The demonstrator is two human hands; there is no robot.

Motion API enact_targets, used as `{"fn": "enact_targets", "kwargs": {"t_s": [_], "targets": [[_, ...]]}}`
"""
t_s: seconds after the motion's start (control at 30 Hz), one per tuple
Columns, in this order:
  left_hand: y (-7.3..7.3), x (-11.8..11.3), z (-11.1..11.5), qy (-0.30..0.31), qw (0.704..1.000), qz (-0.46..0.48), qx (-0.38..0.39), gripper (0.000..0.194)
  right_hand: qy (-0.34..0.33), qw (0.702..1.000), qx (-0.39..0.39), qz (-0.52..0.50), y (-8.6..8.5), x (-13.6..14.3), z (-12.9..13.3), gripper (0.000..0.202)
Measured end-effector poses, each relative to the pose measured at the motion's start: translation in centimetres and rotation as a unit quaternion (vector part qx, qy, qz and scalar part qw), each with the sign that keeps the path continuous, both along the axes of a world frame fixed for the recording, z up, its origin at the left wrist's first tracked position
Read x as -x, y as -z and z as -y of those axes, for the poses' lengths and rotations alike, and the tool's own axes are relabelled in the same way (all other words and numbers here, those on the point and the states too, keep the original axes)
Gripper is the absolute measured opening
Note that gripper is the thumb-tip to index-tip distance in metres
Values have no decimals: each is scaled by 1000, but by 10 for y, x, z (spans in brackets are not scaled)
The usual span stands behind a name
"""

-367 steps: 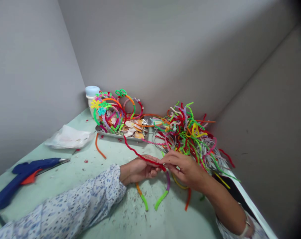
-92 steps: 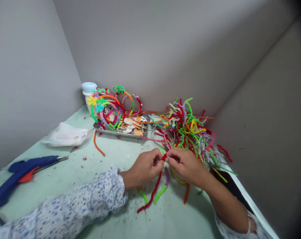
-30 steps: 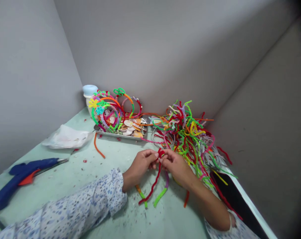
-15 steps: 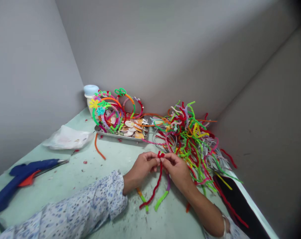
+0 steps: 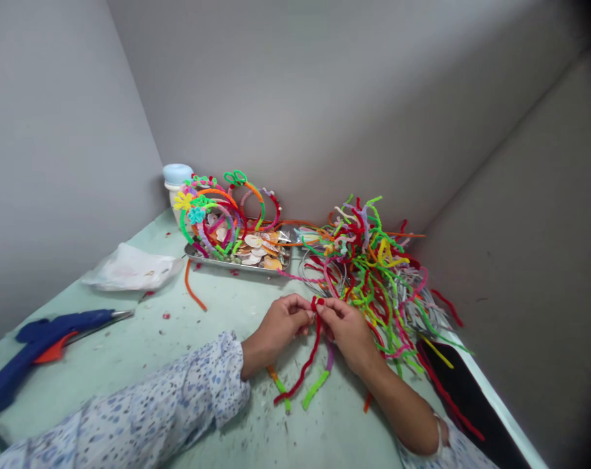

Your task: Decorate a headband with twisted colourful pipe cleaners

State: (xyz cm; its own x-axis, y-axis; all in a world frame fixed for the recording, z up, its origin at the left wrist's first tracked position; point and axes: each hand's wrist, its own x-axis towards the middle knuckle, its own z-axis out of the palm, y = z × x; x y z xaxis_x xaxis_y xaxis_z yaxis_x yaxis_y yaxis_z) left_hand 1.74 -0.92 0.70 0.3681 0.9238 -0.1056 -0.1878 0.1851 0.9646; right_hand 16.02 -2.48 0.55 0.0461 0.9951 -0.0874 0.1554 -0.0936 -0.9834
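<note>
My left hand (image 5: 280, 329) and my right hand (image 5: 347, 329) meet over the table, both closed with fingertips pinching a red fuzzy pipe cleaner (image 5: 308, 370). Its top is bent into small loops between the fingers, and a long red tail hangs down below them. Under the hands, the two ends of a coloured band show, one orange and green, the other purple and green (image 5: 317, 389). The hands hide the rest of this band. Whether the red piece is fastened to it, I cannot tell.
A metal tray (image 5: 237, 263) holds shell-like pieces and finished hoops (image 5: 217, 215). Behind it stands a blue-lidded container (image 5: 177, 174). A pipe cleaner pile (image 5: 378, 273) lies at right, a plastic bag (image 5: 134, 268) and blue glue gun (image 5: 46, 342) at left. A black object (image 5: 466, 397) lies lower right.
The small red loops at the fingertips have shifted and been pressed closer together. Both hands stay in nearly the same place. The view has moved slightly.
</note>
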Motion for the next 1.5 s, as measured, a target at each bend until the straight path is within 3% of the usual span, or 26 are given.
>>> {"fn": "enact_targets", "kwargs": {"t_s": [0.4, 0.67, 0.9, 1.5], "targets": [[8, 2, -5, 59, 994, -85, -31, 12, -27, 996, 24, -87, 9, -1, -2, 20], [5, 2, -3, 40, 999, -23, -10, 13, -37, 999, -17, 24, -5, -2, 1, 21], [6, 1, -5, 40, 998, -46, 3, 13, -25, 993, -71, 87, 1, 0, 7, 23], [0, 3, -4, -9, 999, -29, -16, 16, -34, 989, -81, 117, 2, -3, 3, 23]]}}
